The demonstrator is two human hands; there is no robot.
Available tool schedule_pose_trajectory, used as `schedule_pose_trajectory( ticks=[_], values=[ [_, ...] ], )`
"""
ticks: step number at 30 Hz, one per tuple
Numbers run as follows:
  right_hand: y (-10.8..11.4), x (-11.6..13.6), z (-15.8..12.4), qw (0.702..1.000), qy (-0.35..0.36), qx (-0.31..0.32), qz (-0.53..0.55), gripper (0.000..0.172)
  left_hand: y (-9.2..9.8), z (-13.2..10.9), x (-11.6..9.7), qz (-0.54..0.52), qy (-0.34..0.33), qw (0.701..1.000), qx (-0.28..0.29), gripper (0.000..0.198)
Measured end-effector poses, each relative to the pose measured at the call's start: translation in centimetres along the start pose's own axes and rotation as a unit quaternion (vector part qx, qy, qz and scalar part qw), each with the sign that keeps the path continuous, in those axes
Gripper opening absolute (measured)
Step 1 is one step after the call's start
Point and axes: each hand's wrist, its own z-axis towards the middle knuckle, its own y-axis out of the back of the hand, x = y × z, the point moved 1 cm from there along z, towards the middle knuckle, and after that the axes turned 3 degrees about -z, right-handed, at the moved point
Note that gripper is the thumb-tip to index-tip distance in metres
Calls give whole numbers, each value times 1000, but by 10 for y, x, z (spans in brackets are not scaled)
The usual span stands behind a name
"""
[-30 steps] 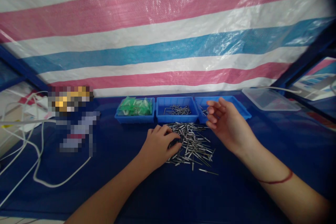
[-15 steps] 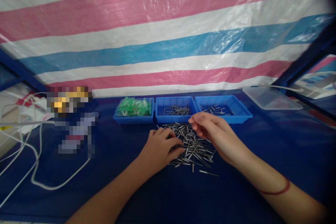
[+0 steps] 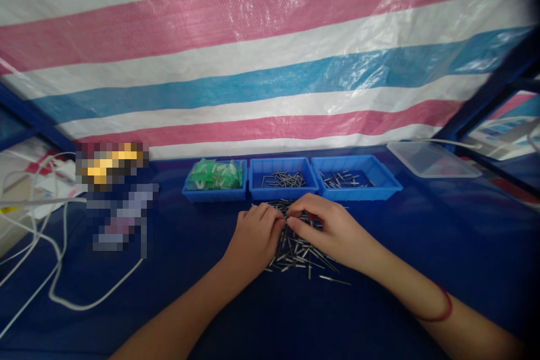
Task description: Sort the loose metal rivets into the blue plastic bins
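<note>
A pile of silvery blind rivets (image 3: 301,250) lies loose on the dark blue table, partly covered by both hands. My left hand (image 3: 257,236) rests at the pile's left side with thumb and fingers pressed together. Over the pile, my right hand (image 3: 333,230) has thumb and forefinger closed in a pinch, its tips meeting those of the left. Whatever is between the fingertips is too small and hidden to make out. One separate rivet (image 3: 334,279) lies in front of the pile.
Behind the pile stand three blue bins: the left bin (image 3: 215,197) holds green packets, the middle bin (image 3: 283,193) and right bin (image 3: 382,180) hold rivets. A clear plastic lid (image 3: 434,160) lies at right. White cables (image 3: 63,298) and blurred items occupy the left.
My right hand has moved left and down from near the bins to meet the left fingertips. My left hand has closed its thumb against its fingers.
</note>
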Motion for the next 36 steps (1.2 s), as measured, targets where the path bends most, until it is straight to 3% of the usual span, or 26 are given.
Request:
schedule_pose_trajectory(
  ticks=[3,7,11,20,29,36],
  values=[
    [-1,0,0,999,14,21,-28,10,1,2,3,-45,18,998,-33,20],
    [1,-1,0,999,-32,4,-1,12,-1,2,4,-112,22,992,-57,19],
    [3,-2,1,998,-46,28,14,23,-1,1,3,-171,32,981,-92,20],
    [-2,-4,2,979,-72,45,185,29,2,2,1,-316,81,938,-114,18],
    [-10,-5,1,974,-77,70,204,27,5,1,-1,-330,59,931,-146,15],
    [-10,-6,1,965,-114,19,236,20,7,1,-2,-315,29,935,-158,12]
  ],
)
